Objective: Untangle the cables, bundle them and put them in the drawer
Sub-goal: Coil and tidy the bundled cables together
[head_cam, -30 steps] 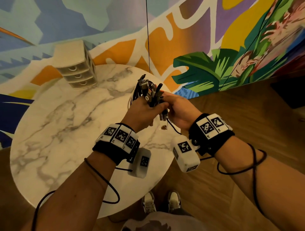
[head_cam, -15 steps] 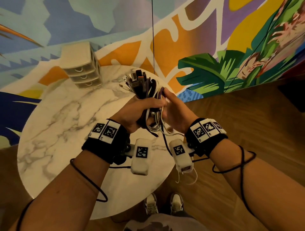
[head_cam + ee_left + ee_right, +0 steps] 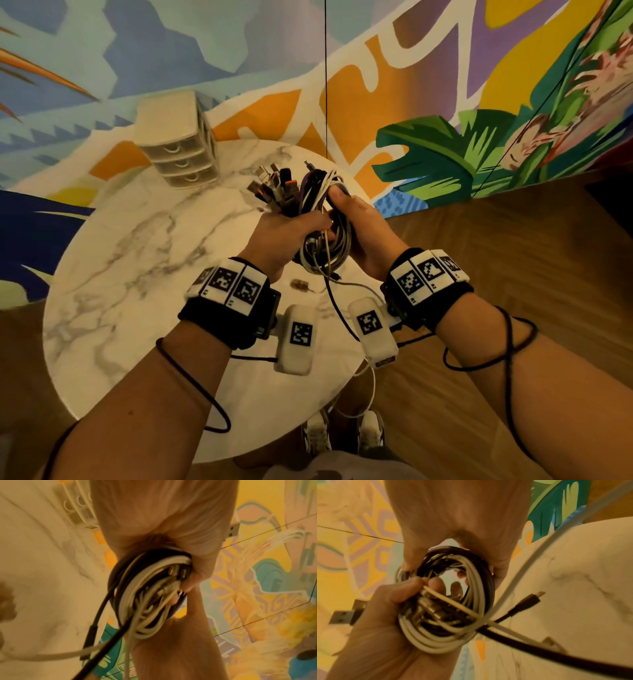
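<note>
A coiled bundle of white, black and purple cables (image 3: pixel 322 219) is held above the round marble table (image 3: pixel 144 260). My left hand (image 3: pixel 291 229) grips the bundle (image 3: pixel 145 595) from the left, fingers curled round the coil. My right hand (image 3: pixel 356 222) grips the same bundle (image 3: pixel 447 601) from the right, thumb on top. A cluster of plug ends (image 3: pixel 274 188) sticks up to the left. A black cable end (image 3: pixel 527 600) and a white one hang loose below. The small beige drawer unit (image 3: pixel 181 140) stands at the table's far edge, its three drawers closed.
A small brown scrap (image 3: pixel 299 284) lies on the table under the hands. A painted mural wall (image 3: pixel 445 102) rises right behind the table. Wooden floor (image 3: pixel 513 240) lies to the right, and my shoes (image 3: pixel 342 431) show at the table's near edge.
The bundle has been turned so the plug ends lean left, with the coil now between both hands. My right thumb has moved on top of the coil, and loose ends dangle lower.
</note>
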`<state>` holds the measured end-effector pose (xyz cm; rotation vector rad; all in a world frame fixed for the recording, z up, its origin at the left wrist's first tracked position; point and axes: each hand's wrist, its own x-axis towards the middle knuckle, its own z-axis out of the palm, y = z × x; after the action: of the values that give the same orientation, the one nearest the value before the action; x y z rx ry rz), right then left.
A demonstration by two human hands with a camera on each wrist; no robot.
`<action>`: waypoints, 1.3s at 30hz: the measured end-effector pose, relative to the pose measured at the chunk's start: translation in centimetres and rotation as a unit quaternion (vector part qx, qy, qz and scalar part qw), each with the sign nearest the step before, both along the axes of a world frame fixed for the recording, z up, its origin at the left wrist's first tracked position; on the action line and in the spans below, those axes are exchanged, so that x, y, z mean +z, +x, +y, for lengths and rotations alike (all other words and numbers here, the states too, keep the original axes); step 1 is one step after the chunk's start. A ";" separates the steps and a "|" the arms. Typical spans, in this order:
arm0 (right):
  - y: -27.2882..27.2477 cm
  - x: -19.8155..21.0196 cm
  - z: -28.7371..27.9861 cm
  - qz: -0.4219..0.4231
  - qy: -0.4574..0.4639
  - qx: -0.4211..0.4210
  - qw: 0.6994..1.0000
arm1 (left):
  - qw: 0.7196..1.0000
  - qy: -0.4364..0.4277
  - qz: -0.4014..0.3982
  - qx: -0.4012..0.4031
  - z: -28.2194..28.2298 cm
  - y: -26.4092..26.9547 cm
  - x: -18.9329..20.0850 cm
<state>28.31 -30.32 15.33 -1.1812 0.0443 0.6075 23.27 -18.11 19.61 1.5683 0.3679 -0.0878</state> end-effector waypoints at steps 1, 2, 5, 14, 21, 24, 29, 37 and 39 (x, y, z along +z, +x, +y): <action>0.0 -0.2 0.1 -0.004 -0.014 0.001 1.000 | 1.000 0.006 -0.005 0.016 -0.1 0.0 -0.2; -0.1 -0.3 0.2 -0.008 -0.020 0.005 1.000 | 1.000 0.007 -0.014 0.025 -0.3 -0.1 -0.3; -0.9 -0.3 -0.1 -0.022 0.033 0.044 0.998 | 0.999 -0.011 -0.036 0.003 -0.6 -0.4 -0.3; -4.0 -3.3 -1.1 -0.073 -0.254 0.396 0.879 | 0.985 -0.093 -0.081 -0.118 0.8 -0.5 0.9; 0.1 1.2 -3.3 -0.212 -0.520 0.366 0.742 | 0.911 0.142 0.030 -0.385 0.2 -1.4 2.2; 2.7 2.2 -3.7 -0.228 -0.508 0.411 0.722 | 0.848 0.214 0.035 -0.483 -0.2 -1.8 1.3; 3.8 3.7 -4.7 -0.251 -0.496 0.354 0.752 | 0.856 0.354 -0.061 -0.372 0.7 -1.8 -2.5; 1.3 4.5 -1.5 -0.269 -0.386 0.197 0.860 | 0.936 0.342 -0.063 -0.057 -0.2 0.1 -5.1; 0.8 4.5 -0.9 -0.281 -0.384 0.170 0.863 | 0.967 0.250 -0.055 -0.006 -0.4 0.8 -5.1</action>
<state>29.09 -31.19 19.79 -2.1430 -0.4718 0.5383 24.08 -18.47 14.51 2.0639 0.3055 0.0902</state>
